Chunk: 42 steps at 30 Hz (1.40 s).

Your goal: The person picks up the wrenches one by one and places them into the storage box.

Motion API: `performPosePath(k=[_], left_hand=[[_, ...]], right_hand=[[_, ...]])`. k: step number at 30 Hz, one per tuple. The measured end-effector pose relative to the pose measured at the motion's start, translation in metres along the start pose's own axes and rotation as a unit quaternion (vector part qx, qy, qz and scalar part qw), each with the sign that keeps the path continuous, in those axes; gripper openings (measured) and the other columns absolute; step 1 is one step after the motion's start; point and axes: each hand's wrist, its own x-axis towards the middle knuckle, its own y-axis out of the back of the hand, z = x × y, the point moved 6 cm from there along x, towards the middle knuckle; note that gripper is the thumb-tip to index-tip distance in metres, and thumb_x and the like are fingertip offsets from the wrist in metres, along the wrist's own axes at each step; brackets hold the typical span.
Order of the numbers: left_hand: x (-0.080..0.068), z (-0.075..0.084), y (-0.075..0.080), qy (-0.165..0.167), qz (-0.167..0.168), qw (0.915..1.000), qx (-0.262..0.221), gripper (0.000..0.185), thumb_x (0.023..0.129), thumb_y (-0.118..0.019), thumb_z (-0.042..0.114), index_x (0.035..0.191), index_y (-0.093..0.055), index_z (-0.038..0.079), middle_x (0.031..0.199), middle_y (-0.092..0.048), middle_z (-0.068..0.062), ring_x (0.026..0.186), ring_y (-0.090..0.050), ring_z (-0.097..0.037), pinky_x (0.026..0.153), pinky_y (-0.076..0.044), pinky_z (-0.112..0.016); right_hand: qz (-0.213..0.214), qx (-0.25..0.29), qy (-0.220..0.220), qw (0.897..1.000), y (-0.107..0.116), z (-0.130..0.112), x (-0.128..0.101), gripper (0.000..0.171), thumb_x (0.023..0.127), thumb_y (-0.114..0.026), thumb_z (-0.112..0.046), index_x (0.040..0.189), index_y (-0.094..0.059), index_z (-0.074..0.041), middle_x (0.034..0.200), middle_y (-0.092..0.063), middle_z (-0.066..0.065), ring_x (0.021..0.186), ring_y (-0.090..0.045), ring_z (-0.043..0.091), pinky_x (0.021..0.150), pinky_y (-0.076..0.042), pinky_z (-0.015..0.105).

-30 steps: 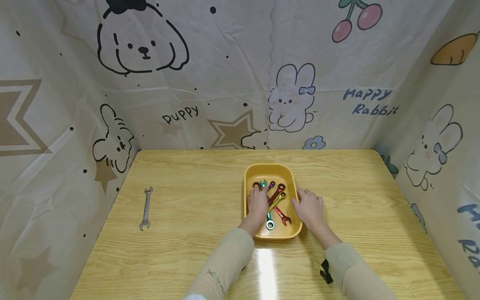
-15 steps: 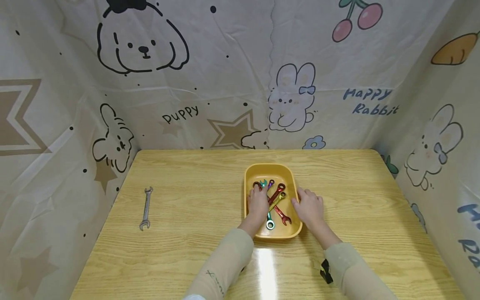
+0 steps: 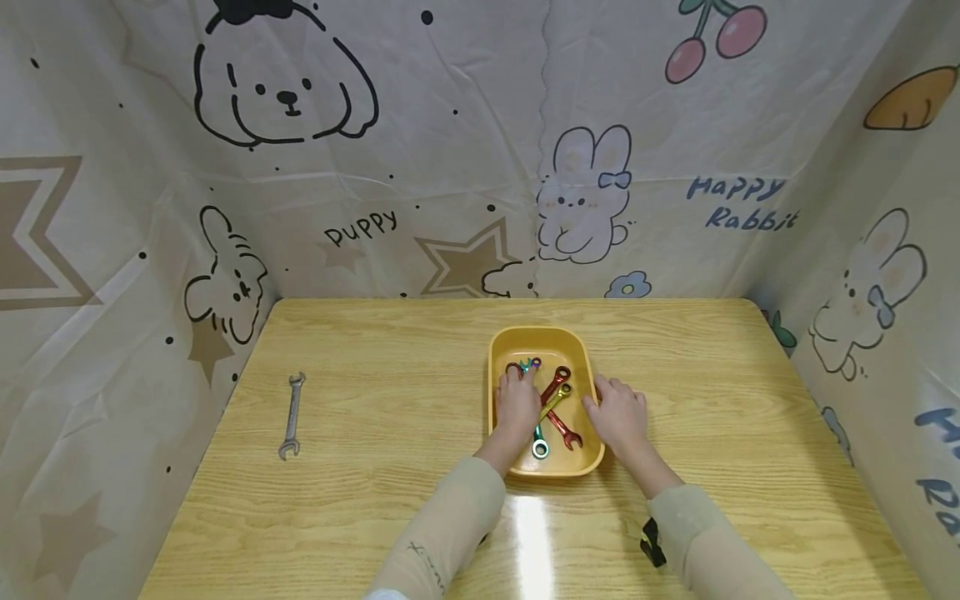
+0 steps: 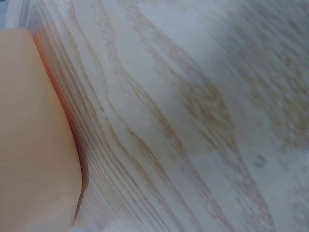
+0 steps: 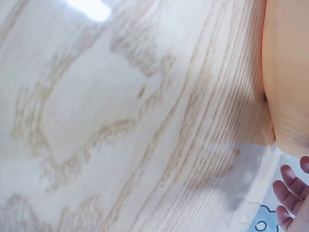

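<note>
Head view: left hand (image 3: pixel 516 406) grip pinches wrenches (image 3: pixel 553 406) inside yellow tray (image 3: pixel 542 340).

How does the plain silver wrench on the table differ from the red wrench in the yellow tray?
The plain silver wrench is bare metal grey; the red wrench is coloured. The silver wrench lies alone on the wooden table, far to the left of both hands; the red wrench lies in the yellow tray, crossed with other coloured wrenches, between the left hand and right hand. The silver wrench looks longer. Both lie flat.
</note>
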Motion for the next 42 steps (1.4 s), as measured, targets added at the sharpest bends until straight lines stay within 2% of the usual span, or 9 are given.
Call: performPosePath(k=[7,10,17,23,29,38,42], left_hand=[[0.001,0.003,0.005,-0.017,-0.019,0.9997,0.004,0.039,0.085,-0.059,0.018,0.123,-0.058,0.014,0.106,-0.054,-0.009,0.091,-0.049,-0.022,0.072,-0.042,-0.032],[0.000,0.005,0.010,-0.030,-0.015,0.9993,0.016,0.039,0.085,-0.060,0.021,0.123,-0.057,0.014,0.107,-0.055,-0.008,0.092,-0.049,-0.022,0.074,-0.042,-0.033],[0.000,0.009,0.024,-0.063,0.023,0.9970,0.038,0.037,0.082,-0.062,0.023,0.118,-0.060,0.015,0.098,-0.056,-0.004,0.086,-0.049,-0.019,0.070,-0.040,-0.031],[-0.002,0.007,0.034,-0.079,0.052,0.9945,0.044,0.035,0.081,-0.062,0.024,0.115,-0.062,0.016,0.096,-0.055,-0.002,0.086,-0.048,-0.018,0.073,-0.039,-0.031],[-0.002,-0.001,0.044,-0.077,0.076,0.9936,0.033,0.037,0.081,-0.062,0.024,0.116,-0.062,0.015,0.096,-0.055,-0.002,0.087,-0.049,-0.019,0.077,-0.038,-0.033],[-0.003,-0.014,0.058,-0.056,0.071,0.9956,0.025,0.038,0.083,-0.062,0.023,0.120,-0.059,0.015,0.100,-0.056,-0.004,0.092,-0.050,-0.021,0.082,-0.038,-0.036],[-0.004,-0.021,0.064,-0.052,0.079,0.9954,0.016,0.038,0.083,-0.062,0.023,0.119,-0.059,0.013,0.101,-0.056,-0.006,0.092,-0.049,-0.022,0.083,-0.037,-0.037]], right_hand=[[0.004,0.004,-0.002,1.000,0.000,0.000,0.000,0.040,0.087,-0.053,-0.029,0.118,-0.055,-0.004,0.102,-0.059,0.020,0.096,-0.054,0.038,0.081,-0.034,0.049],[0.005,0.004,0.000,1.000,0.000,0.000,0.000,0.040,0.087,-0.053,-0.029,0.117,-0.055,-0.004,0.101,-0.060,0.019,0.095,-0.054,0.037,0.081,-0.034,0.050],[-0.003,0.004,0.000,1.000,0.000,-0.001,-0.001,0.040,0.087,-0.053,-0.029,0.117,-0.055,-0.004,0.102,-0.060,0.020,0.097,-0.054,0.038,0.082,-0.034,0.051],[-0.007,0.005,-0.004,1.000,-0.001,0.000,0.000,0.041,0.087,-0.053,-0.030,0.119,-0.054,-0.004,0.104,-0.059,0.020,0.098,-0.053,0.037,0.083,-0.033,0.051],[-0.002,0.006,-0.002,1.000,-0.002,0.001,0.000,0.039,0.087,-0.053,-0.029,0.117,-0.055,-0.004,0.101,-0.060,0.019,0.096,-0.054,0.037,0.081,-0.033,0.050],[-0.009,0.001,-0.006,1.000,-0.002,0.001,0.000,0.040,0.087,-0.052,-0.030,0.118,-0.055,-0.005,0.106,-0.059,0.020,0.100,-0.053,0.038,0.083,-0.033,0.050],[-0.011,-0.002,-0.006,1.000,-0.002,0.001,0.000,0.041,0.087,-0.052,-0.031,0.119,-0.054,-0.005,0.106,-0.059,0.020,0.100,-0.053,0.037,0.083,-0.033,0.050]])
